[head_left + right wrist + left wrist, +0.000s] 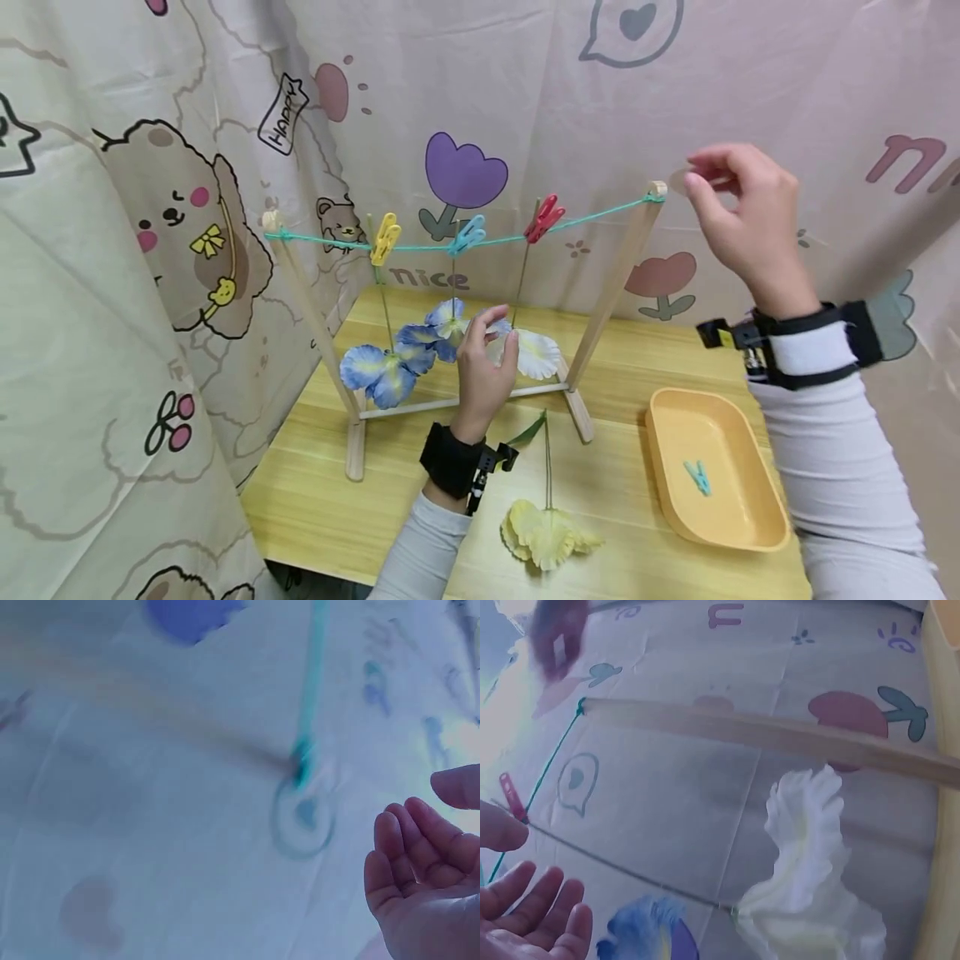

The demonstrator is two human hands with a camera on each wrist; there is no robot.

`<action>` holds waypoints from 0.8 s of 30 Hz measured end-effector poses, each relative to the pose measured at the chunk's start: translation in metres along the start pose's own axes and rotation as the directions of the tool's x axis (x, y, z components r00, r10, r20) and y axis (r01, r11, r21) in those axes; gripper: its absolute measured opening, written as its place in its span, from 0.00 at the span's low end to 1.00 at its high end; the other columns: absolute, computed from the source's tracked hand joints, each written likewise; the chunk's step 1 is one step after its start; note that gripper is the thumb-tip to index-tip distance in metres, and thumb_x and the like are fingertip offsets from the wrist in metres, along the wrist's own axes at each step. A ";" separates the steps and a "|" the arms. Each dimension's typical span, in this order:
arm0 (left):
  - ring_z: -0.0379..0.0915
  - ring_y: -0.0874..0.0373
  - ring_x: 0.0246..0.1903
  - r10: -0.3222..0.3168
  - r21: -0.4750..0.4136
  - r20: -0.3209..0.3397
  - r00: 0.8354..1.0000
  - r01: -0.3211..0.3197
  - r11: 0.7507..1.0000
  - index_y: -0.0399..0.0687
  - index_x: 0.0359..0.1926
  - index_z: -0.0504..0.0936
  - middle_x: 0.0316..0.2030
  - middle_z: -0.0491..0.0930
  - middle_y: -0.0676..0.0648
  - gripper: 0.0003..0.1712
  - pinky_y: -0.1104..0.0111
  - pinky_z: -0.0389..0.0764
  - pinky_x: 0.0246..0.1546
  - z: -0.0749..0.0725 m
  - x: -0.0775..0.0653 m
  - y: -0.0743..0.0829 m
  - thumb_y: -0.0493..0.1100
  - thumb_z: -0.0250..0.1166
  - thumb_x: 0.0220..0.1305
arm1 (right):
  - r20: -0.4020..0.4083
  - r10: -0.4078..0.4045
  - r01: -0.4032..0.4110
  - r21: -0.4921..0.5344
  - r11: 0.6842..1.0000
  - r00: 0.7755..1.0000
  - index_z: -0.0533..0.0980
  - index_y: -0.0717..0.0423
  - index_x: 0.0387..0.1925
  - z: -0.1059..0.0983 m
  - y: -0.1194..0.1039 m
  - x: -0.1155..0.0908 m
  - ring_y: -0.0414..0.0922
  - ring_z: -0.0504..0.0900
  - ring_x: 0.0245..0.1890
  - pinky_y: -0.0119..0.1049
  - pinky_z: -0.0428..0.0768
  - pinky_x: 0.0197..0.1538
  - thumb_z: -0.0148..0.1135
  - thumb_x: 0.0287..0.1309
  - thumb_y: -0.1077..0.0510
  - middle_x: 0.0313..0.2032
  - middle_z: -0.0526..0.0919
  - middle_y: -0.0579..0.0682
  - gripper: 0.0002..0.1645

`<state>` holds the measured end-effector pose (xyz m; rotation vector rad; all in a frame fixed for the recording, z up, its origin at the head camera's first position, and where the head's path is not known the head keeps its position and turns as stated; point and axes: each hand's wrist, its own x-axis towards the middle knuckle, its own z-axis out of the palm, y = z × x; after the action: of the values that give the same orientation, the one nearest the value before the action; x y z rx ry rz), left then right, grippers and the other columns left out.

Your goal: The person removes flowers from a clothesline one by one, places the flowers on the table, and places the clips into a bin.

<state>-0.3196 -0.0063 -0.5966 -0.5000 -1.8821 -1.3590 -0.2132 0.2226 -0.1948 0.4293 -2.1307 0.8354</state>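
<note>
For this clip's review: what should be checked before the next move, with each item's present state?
1. Line tied to both posts: ok.
2. White flower hanging by its stem from the red peg: ok.
3. Firmness of that peg's grip: cannot tell.
4. Left hand and right hand free of any load: ok, neither holds anything.
5. Yellow flower hung up: not ok, it lies on the table.
6. Spare peg available: ok, one lies in the tray.
</note>
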 end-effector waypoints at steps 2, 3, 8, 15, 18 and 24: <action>0.59 0.58 0.66 0.019 -0.008 0.002 1.000 -0.019 1.000 0.55 0.69 0.58 0.66 0.63 0.53 0.30 0.69 0.66 0.63 -0.001 0.012 0.019 0.49 0.54 0.69 | 0.004 -0.024 0.024 0.049 0.998 1.000 0.80 0.66 0.42 0.009 -0.017 0.011 0.21 0.72 0.33 0.13 0.71 0.39 0.58 0.58 0.61 0.34 0.76 0.29 0.13; 0.59 0.57 0.66 0.005 -0.016 0.016 1.000 -0.004 1.000 0.53 0.69 0.58 0.66 0.64 0.52 0.30 0.68 0.66 0.63 -0.009 0.022 0.043 0.48 0.55 0.69 | 0.017 -0.038 0.037 0.063 0.997 0.999 0.80 0.65 0.42 0.013 -0.025 0.015 0.21 0.72 0.33 0.13 0.71 0.39 0.58 0.58 0.62 0.34 0.78 0.34 0.13; 0.63 0.50 0.64 -0.101 -0.040 0.064 0.993 0.103 0.994 0.41 0.66 0.61 0.62 0.67 0.41 0.26 0.61 0.70 0.62 -0.058 0.064 0.181 0.43 0.53 0.70 | 0.127 -0.147 0.129 0.140 0.982 0.981 0.79 0.66 0.44 0.037 -0.055 0.021 0.25 0.73 0.36 0.16 0.72 0.42 0.56 0.61 0.63 0.39 0.82 0.57 0.13; 0.60 0.45 0.66 -0.189 0.050 0.146 0.971 0.184 0.982 0.35 0.67 0.57 0.65 0.63 0.36 0.29 0.58 0.67 0.65 -0.066 0.077 0.234 0.38 0.53 0.69 | 0.290 -0.247 0.192 0.205 0.960 0.925 0.76 0.67 0.47 0.071 -0.065 0.012 0.46 0.80 0.40 0.36 0.81 0.45 0.56 0.62 0.63 0.39 0.81 0.59 0.14; 0.59 0.44 0.66 -0.186 0.043 0.159 0.970 0.181 0.983 0.34 0.68 0.55 0.66 0.61 0.35 0.30 0.58 0.66 0.66 -0.062 0.075 0.233 0.39 0.52 0.70 | 0.349 -0.235 0.178 0.187 0.966 0.907 0.75 0.67 0.49 0.081 -0.064 0.009 0.50 0.80 0.41 0.44 0.81 0.47 0.55 0.63 0.62 0.40 0.80 0.59 0.16; 0.65 0.45 0.61 -0.167 0.015 0.162 0.973 0.167 0.986 0.32 0.66 0.57 0.60 0.68 0.35 0.28 0.61 0.69 0.63 -0.058 0.071 0.233 0.38 0.51 0.70 | 0.320 -0.182 0.135 0.163 0.977 0.930 0.73 0.67 0.53 0.085 -0.061 0.003 0.51 0.77 0.45 0.45 0.78 0.49 0.56 0.61 0.62 0.49 0.76 0.61 0.19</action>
<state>-0.1858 0.0159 -0.3862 -0.4724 -2.0973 -1.4639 -0.2286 0.1197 -0.2067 0.8582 -2.3130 0.8678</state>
